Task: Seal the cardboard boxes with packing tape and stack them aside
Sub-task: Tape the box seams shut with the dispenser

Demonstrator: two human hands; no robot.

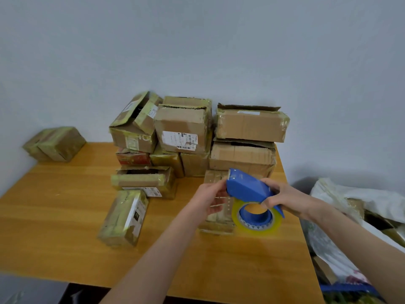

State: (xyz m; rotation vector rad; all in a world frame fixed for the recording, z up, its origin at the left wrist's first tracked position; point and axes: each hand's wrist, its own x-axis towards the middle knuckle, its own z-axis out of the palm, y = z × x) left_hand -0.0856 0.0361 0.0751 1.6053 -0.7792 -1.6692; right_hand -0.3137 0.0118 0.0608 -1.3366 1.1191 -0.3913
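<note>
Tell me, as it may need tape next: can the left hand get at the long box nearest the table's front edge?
Probably yes, once freed: the left hand grips the tape dispenser, but only bare table lies between it and the long box.

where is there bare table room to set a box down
The table's left half is bare, from the taped bundle at its far corner to the long box near centre. The near edge is free too. Crowded: the stacked boxes at the back.
</note>
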